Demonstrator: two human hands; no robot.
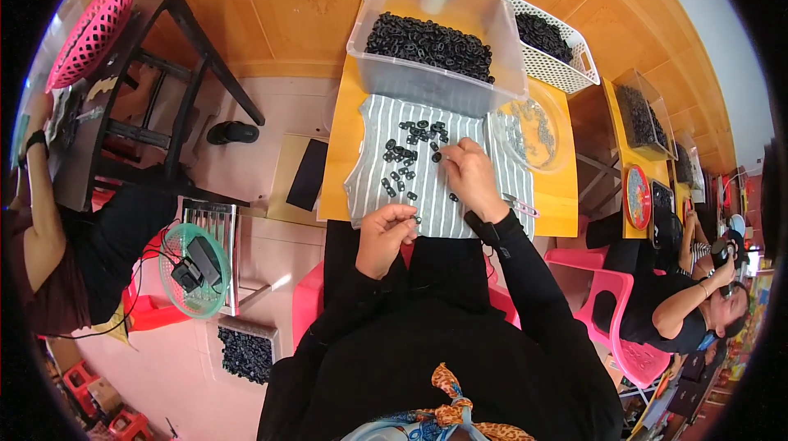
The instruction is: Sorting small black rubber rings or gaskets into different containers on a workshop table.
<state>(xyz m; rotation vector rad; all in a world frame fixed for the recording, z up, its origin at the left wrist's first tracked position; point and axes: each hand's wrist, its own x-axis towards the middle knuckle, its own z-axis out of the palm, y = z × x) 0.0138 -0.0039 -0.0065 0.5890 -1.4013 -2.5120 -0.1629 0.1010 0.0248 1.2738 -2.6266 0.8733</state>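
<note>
Small black oval plastic pieces, seemingly with two holes each, lie scattered on a grey-and-white striped cloth. My right hand reaches over the cloth with thumb and forefinger closed at a small black piece on the right side of the scatter. Closer to me, at the cloth's near edge, my left hand pinches a tiny dark ring-like piece; its exact kind is too small to make out. A pair of small pink-handled scissors or snips rests right of my right wrist.
Behind the cloth stands a large clear bin of black pieces. Beside it are a white perforated basket and a round clear tray holding small clear or silvery bits. Co-workers sit left and right. A green basket is at lower left.
</note>
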